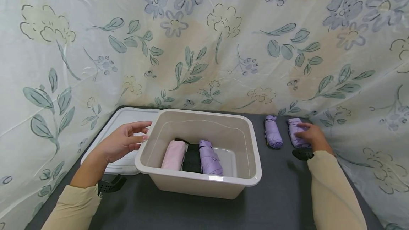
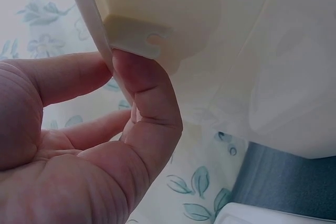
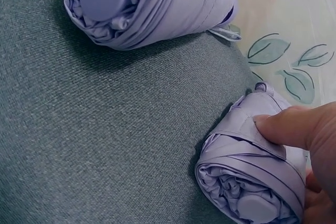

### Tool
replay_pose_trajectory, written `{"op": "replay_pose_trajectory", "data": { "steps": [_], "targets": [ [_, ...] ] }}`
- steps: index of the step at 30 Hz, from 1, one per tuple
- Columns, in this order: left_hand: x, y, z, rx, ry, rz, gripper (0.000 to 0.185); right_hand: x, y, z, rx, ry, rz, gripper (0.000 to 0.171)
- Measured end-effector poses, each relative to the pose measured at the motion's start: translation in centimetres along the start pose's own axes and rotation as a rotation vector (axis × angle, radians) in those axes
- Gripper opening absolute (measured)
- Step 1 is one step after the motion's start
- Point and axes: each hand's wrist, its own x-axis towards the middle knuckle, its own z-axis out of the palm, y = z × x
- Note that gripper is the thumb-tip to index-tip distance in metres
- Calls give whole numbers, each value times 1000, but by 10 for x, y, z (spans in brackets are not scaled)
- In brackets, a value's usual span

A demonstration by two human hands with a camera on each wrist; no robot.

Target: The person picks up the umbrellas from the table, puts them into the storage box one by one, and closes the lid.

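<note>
My left hand (image 1: 123, 143) pinches the left rim of a beige plastic bin (image 1: 204, 187); in the left wrist view a bent finger hooks under the rim (image 2: 86, 3). Inside the bin lie a pink rolled bundle (image 1: 173, 156), a black one (image 1: 192, 159) and a purple folded umbrella (image 1: 211, 159), side by side. On the right, my right hand (image 1: 316, 138) grips a second purple folded umbrella (image 3: 244, 156), thumb on its upper side and the other fingers mostly hidden behind it. Another purple folded umbrella (image 1: 273, 132) lies to its left on the dark table.
A whitish lid (image 1: 131, 115) lies left of the bin, partly behind it and my left hand. Floral fabric (image 1: 204, 45) hangs behind the dark grey table (image 1: 274, 194) and along its sides. Bare floor of the bin shows right of the purple umbrella inside it.
</note>
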Motion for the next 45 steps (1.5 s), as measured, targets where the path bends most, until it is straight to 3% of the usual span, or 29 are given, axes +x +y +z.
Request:
{"op": "replay_pose_trajectory", "data": {
  "steps": [9, 15, 21, 34, 45],
  "targets": [
    [1, 3, -1, -6, -12, 1, 67, 8, -1, 2, -37, 8, -8, 67],
    [1, 3, -1, 6, -7, -9, 70, 8, -2, 5, -9, -3, 23, 66],
    [2, 3, -1, -3, -9, -12, 70, 6, -4, 6, -32, 6, -12, 64],
    [3, 0, -3, -42, -10, -23, 68, 2, -7, 5, -29, 11, 24, 65],
    [3, -2, -3, -52, 3, -28, 70, 2, -7, 6, -46, 17, -3, 63]
  ]
}}
